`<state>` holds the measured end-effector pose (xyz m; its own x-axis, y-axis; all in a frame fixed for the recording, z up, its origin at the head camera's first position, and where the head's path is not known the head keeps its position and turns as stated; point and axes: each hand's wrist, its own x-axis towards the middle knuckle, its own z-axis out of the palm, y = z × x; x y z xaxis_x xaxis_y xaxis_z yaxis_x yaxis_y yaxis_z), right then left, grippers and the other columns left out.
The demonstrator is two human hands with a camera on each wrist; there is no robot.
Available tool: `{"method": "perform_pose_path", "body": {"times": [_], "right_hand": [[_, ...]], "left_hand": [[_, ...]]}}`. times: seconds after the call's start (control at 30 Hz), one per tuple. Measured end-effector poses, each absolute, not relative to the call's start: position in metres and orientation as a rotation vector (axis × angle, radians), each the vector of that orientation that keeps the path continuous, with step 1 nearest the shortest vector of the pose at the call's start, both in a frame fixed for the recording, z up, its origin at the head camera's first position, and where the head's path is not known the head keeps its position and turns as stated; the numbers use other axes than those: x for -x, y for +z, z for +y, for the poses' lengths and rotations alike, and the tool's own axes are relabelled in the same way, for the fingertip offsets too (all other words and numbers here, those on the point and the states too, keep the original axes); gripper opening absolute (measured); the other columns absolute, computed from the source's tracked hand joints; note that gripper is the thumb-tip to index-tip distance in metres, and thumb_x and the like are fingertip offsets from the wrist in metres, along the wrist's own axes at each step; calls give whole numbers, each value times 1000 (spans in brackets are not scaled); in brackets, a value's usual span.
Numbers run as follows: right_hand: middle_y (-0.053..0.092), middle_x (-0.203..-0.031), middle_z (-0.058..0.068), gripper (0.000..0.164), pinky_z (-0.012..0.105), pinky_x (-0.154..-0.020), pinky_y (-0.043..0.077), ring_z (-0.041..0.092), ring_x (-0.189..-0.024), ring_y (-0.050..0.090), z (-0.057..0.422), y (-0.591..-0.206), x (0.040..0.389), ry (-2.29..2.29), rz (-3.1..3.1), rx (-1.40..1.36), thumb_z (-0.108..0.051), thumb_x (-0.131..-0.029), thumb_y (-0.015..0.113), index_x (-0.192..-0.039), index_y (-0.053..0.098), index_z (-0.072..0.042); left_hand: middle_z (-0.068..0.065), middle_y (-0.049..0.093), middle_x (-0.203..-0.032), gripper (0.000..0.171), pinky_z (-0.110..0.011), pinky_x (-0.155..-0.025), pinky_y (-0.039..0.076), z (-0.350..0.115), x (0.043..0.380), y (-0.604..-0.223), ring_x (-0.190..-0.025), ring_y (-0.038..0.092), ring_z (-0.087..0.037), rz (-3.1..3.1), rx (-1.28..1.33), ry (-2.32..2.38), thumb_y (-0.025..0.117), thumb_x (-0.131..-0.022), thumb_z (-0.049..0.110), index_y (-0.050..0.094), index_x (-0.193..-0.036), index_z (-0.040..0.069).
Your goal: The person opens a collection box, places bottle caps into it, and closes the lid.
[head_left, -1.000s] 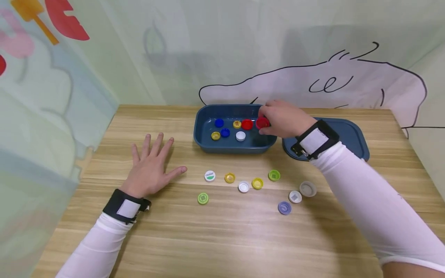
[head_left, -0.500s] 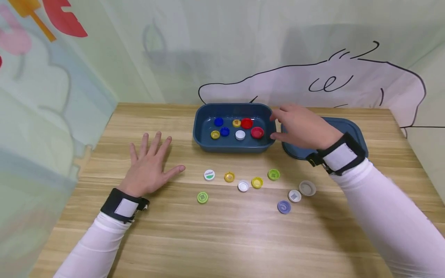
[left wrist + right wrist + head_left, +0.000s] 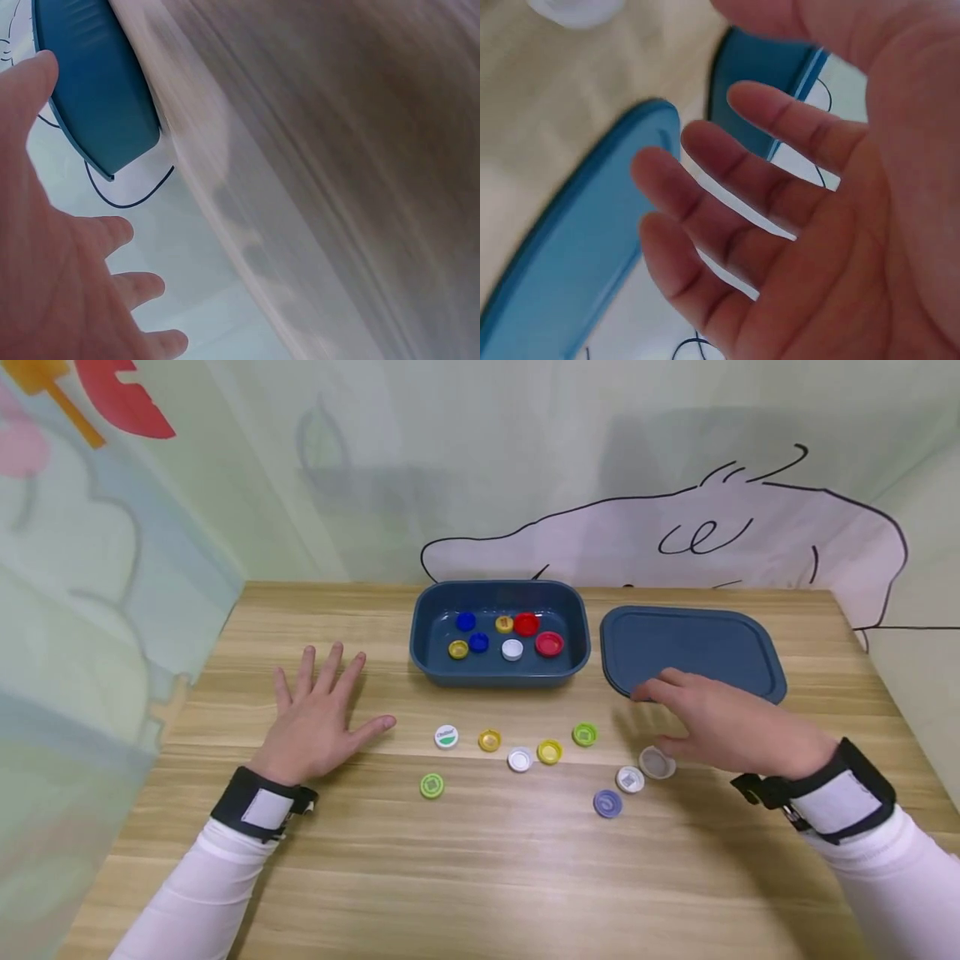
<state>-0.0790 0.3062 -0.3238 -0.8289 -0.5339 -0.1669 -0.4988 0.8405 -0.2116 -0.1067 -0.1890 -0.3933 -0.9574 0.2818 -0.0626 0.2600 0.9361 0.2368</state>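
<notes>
My left hand (image 3: 315, 727) lies flat on the table with its fingers spread, left of the loose caps. My right hand (image 3: 720, 722) hovers with loosely bent fingers and holds nothing, beside a large greyish bottle cap (image 3: 657, 763) and in front of the blue lid (image 3: 690, 647). Near that cap lie a white cap with a printed square (image 3: 630, 779) and a purple cap (image 3: 607, 804). A green cap (image 3: 585, 734), a yellow cap (image 3: 550, 752) and a white cap (image 3: 520, 759) lie farther left. In the right wrist view the palm and fingers (image 3: 727, 165) show nothing held.
A dark blue box (image 3: 500, 679) stands at the back, holding several caps, among them a red cap (image 3: 550, 644) and a blue cap (image 3: 466, 622). An orange cap (image 3: 490, 741), a printed white cap (image 3: 446, 737) and another green cap (image 3: 432, 786) lie toward the left hand.
My right hand has let go of a red cap in the blue box, left the box and moved right and toward me, past the lid to the greyish cap. The left hand stays put.
</notes>
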Motion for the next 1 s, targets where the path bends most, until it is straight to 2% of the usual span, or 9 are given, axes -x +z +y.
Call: {"method": "perform_pose_path", "body": {"times": [0.2,0.43,0.63,0.8,1.0], "right_hand": [[64,-113,0,58,39,-80,60,13,-92,63,313,-337,62,-265,2741,786,-31,-81,95,-130,69,-14],[64,-109,-4,51,41,-83,60,10,-94,63,316,-352,57,-318,2746,841,-22,-76,96,-120,71,-15],[62,-97,-8,40,40,-79,58,8,-86,60,315,-357,59,-301,2768,899,-13,-76,94,-109,71,-19],[63,-96,-7,38,37,-74,58,8,-82,59,312,-347,62,-235,2783,899,-18,-78,94,-108,70,-18],[65,-100,-5,42,36,-73,58,11,-82,61,298,-315,75,-196,2813,916,-21,-80,95,-114,70,-17]], "left_hand": [[-23,7,-176,105,-79,-115,-13,-190,106,-394,-159,-8,-51,3008,-415,351,50,-96,80,23,-170,10],[-22,6,-176,106,-79,-115,-13,-191,106,-394,-159,-9,-51,3007,-417,350,49,-96,81,23,-170,11],[-21,5,-176,105,-78,-115,-14,-191,105,-395,-159,-10,-50,3007,-423,343,49,-96,81,21,-170,11],[-21,5,-176,105,-79,-115,-13,-192,105,-394,-159,-9,-50,3014,-433,338,48,-96,81,21,-170,12],[-21,5,-176,105,-79,-115,-12,-192,104,-394,-159,-8,-50,3017,-437,335,49,-96,81,21,-170,12]]}}
